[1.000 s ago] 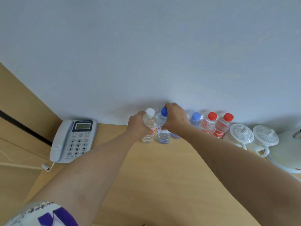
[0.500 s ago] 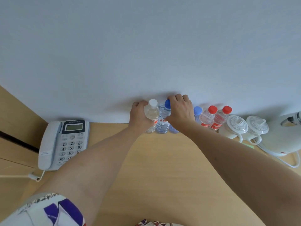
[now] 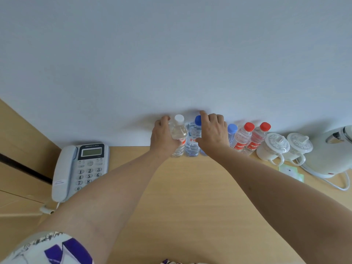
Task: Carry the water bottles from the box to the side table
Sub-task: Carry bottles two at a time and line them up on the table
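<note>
**Two bottles set down at the wall**

A phone [image 3: 80,168] lies at the left edge of the table [image 3: 190,197], its handset on the cradle. To its right, both arms reach to the back of the table, where a row of bottles stands upright against the wall.

The left hand [image 3: 162,136] curls around the white-capped bottle [image 3: 179,138] — fingers behind it, palm on its left side — and the bottle's base rests on the table. Just beside it, touching or nearly so, stands the dark-blue-capped bottle [image 3: 193,138]. The right hand [image 3: 211,134] sits over its right side with fingers curved loosely near the cap; whether they actually grip the bottle cannot be told from here.

Right of that hand come a light-blue-capped bottle [image 3: 232,130], partly hidden by the wrist, then two red-capped bottles [image 3: 247,138] with red labels, close together. Further right sit two white lidded cups [image 3: 274,147], a small green packet [image 3: 289,171] in front of them, and — at the far edge — a white kettle [image 3: 331,153] with its cord.
</note>
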`<act>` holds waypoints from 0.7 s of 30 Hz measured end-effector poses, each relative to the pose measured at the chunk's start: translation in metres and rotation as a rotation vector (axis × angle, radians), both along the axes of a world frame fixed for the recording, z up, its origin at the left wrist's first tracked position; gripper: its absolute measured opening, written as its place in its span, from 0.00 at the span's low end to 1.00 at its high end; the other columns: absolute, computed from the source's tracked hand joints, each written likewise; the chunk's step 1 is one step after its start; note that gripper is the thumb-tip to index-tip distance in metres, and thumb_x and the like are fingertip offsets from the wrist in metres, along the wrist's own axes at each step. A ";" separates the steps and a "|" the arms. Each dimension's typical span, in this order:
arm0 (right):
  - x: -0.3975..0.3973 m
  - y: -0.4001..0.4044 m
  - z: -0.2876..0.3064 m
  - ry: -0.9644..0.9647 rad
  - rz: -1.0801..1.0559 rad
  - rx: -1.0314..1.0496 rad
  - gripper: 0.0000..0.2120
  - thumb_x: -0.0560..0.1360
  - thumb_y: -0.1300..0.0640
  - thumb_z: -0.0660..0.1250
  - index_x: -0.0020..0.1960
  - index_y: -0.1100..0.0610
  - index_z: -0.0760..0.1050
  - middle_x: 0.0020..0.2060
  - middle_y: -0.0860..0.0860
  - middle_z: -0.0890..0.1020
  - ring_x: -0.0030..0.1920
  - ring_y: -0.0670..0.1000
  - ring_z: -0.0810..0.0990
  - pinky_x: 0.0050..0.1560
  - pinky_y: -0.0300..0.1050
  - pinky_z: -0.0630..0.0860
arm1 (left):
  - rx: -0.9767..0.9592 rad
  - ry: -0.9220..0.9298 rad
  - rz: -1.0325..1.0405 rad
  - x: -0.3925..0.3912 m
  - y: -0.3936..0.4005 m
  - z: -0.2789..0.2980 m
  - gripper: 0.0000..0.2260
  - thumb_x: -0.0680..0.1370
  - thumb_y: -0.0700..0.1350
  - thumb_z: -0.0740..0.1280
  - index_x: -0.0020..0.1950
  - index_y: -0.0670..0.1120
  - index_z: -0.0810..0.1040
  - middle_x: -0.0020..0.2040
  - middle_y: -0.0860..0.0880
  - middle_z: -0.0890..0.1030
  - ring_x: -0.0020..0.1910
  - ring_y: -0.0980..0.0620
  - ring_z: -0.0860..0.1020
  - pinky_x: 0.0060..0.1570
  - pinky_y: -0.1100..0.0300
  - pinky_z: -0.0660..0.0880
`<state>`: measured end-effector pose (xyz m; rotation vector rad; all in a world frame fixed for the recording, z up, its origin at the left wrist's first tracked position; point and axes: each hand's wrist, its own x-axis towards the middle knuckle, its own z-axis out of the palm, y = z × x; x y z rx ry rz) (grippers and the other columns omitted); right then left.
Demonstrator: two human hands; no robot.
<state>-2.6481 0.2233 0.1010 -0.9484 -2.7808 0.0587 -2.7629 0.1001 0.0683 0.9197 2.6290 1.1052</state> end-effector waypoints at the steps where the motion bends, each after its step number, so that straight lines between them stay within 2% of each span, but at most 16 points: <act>1: 0.001 -0.002 0.001 0.001 -0.009 -0.002 0.37 0.68 0.64 0.71 0.73 0.55 0.61 0.58 0.55 0.74 0.59 0.58 0.70 0.56 0.49 0.67 | 0.000 0.013 -0.004 -0.002 -0.003 0.003 0.39 0.64 0.46 0.81 0.71 0.47 0.67 0.66 0.45 0.71 0.62 0.45 0.73 0.52 0.60 0.67; 7: 0.007 -0.015 0.009 0.010 -0.062 -0.003 0.36 0.67 0.65 0.70 0.72 0.54 0.61 0.60 0.56 0.71 0.61 0.58 0.68 0.57 0.50 0.68 | 0.025 0.116 -0.076 -0.011 -0.018 0.026 0.34 0.66 0.43 0.79 0.70 0.51 0.70 0.66 0.47 0.71 0.63 0.45 0.71 0.51 0.59 0.66; 11: 0.020 -0.027 0.011 0.020 -0.109 0.007 0.30 0.69 0.64 0.68 0.69 0.55 0.65 0.60 0.56 0.71 0.60 0.58 0.68 0.58 0.51 0.69 | 0.027 0.224 -0.160 -0.002 -0.027 0.033 0.29 0.68 0.41 0.74 0.69 0.50 0.73 0.65 0.47 0.72 0.64 0.44 0.70 0.58 0.51 0.73; 17: 0.063 -0.040 0.012 0.061 -0.215 -0.011 0.29 0.69 0.58 0.71 0.68 0.54 0.67 0.63 0.56 0.71 0.64 0.60 0.67 0.62 0.52 0.67 | -0.016 0.383 -0.217 0.025 -0.018 0.038 0.26 0.72 0.47 0.73 0.70 0.51 0.73 0.69 0.48 0.69 0.70 0.45 0.64 0.65 0.49 0.66; 21: 0.109 -0.038 0.022 0.081 -0.310 0.008 0.31 0.69 0.56 0.71 0.69 0.53 0.66 0.63 0.56 0.71 0.64 0.60 0.67 0.62 0.53 0.67 | 0.016 0.460 -0.354 0.065 0.004 0.056 0.26 0.71 0.48 0.73 0.69 0.51 0.74 0.71 0.47 0.69 0.70 0.44 0.64 0.66 0.49 0.64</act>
